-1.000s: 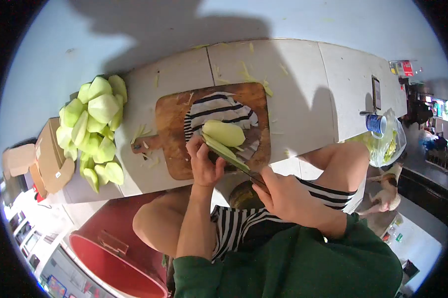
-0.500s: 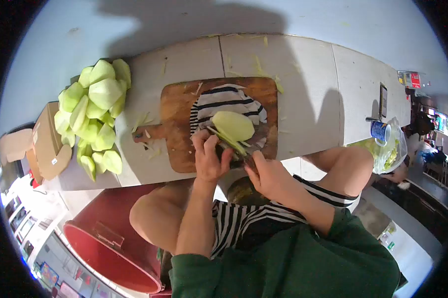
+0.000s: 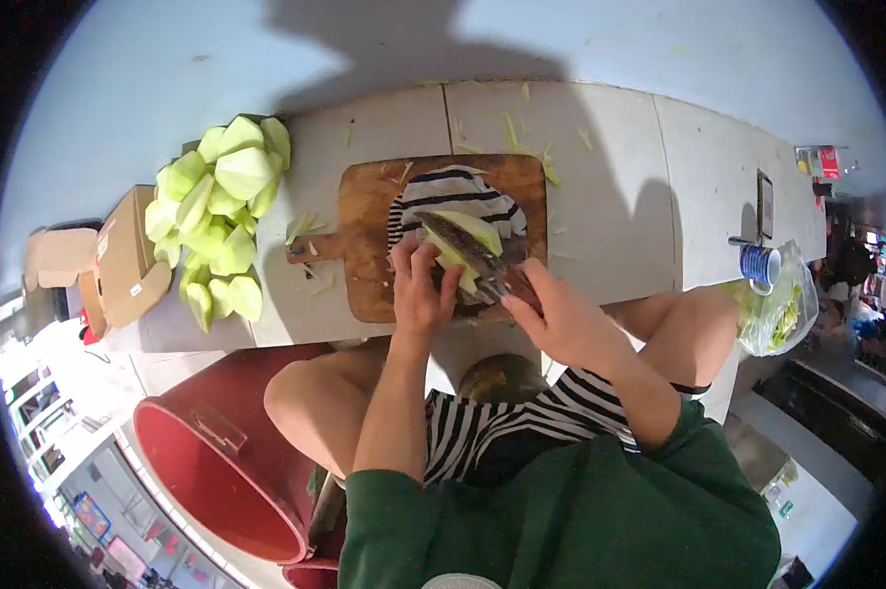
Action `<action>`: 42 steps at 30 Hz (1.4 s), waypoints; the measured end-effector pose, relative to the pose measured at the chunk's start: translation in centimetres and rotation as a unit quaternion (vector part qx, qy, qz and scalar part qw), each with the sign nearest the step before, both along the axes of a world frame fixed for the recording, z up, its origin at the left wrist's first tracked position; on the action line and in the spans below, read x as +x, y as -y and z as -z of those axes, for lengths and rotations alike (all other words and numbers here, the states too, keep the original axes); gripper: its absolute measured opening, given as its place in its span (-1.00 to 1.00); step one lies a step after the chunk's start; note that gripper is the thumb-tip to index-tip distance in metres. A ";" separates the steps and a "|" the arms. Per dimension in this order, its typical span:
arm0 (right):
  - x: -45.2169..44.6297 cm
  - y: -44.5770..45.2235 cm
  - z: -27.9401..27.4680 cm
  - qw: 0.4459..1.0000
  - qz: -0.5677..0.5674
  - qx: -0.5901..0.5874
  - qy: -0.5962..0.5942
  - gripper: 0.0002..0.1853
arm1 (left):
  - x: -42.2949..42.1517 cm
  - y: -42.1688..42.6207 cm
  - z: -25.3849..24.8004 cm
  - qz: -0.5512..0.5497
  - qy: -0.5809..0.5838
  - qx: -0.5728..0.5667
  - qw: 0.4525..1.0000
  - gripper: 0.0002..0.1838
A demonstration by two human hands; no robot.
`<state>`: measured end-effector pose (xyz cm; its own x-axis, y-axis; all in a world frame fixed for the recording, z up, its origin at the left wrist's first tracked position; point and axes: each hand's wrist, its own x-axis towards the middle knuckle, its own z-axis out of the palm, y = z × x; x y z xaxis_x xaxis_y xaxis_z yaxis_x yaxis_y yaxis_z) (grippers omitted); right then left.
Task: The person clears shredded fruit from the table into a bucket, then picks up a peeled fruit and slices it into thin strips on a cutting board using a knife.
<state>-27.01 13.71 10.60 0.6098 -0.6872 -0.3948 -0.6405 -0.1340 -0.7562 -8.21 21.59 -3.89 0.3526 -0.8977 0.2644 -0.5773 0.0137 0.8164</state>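
In my right hand (image 3: 559, 316) is a kitchen knife with a dark blade (image 3: 455, 239), its handle wrapped by my fingers. The blade lies slantwise across a peeled pale-green fruit (image 3: 477, 228), hiding its middle. My left hand (image 3: 420, 293) grips the fruit's near-left side with bent fingers; its underside is hidden. Beneath them a black-and-white striped cloth (image 3: 453, 189) is spread on a wooden cutting board (image 3: 364, 211), whose handle points left.
Several peeled pale-green fruit pieces (image 3: 212, 234) are heaped at the left, beside a cardboard box (image 3: 134, 257). A red bucket (image 3: 217, 432) lies below. Thin green shreds (image 3: 549, 169) dot the counter. At the right are a blue-and-white cup (image 3: 757, 263), a phone (image 3: 765, 204) and a plastic bag (image 3: 791, 309).
The knife has come up from low beside the fruit, and its broad blade now crosses over it. My left hand stays on the fruit. The whole view has shifted slightly.
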 end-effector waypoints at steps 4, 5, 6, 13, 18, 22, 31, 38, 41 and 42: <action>-1.3 1.0 -1.0 0.999 -0.019 -0.035 -0.020 -0.65 | -0.3 0.2 -0.3 -0.015 0.035 0.007 0.999 -0.53; -1.4 1.2 -1.5 0.998 -0.029 -0.052 -0.011 -0.66 | -0.6 0.2 -0.4 -0.019 0.038 0.007 0.999 -0.53; -1.3 1.5 -1.6 0.997 -0.040 -0.069 0.000 -0.67 | -0.6 0.3 -0.4 -0.026 0.030 0.017 0.999 -0.53; -2.0 2.7 -0.2 0.929 -0.168 -0.328 -0.037 -0.61 | -2.0 1.2 0.0 -0.072 0.169 0.045 0.982 -0.48; -4.3 4.5 1.3 0.884 -0.181 -0.429 -0.036 -0.63 | -3.9 3.0 -1.2 -0.230 0.094 0.012 0.969 -0.48; -5.3 5.8 0.4 0.898 -0.163 -0.406 -0.056 -0.62 | -3.8 1.7 -6.1 -0.207 0.147 -0.114 0.960 -0.42; -5.4 5.9 -1.3 0.893 -0.178 -0.413 0.015 -0.61 | 0.5 5.6 -13.8 0.181 0.311 0.055 0.931 -0.37; -6.0 7.0 -1.0 0.908 -0.131 -0.395 -0.043 -0.63 | 1.0 3.5 -13.4 0.175 0.263 0.048 0.948 -0.49; -6.7 7.7 -1.3 0.922 -0.060 -0.374 -0.079 -0.63 | 0.5 3.5 -13.6 0.162 0.245 0.151 0.944 -0.46; -6.8 7.9 -1.3 0.930 -0.022 -0.356 -0.087 -0.63 | 0.2 3.8 -13.6 0.177 0.246 0.228 0.925 -0.43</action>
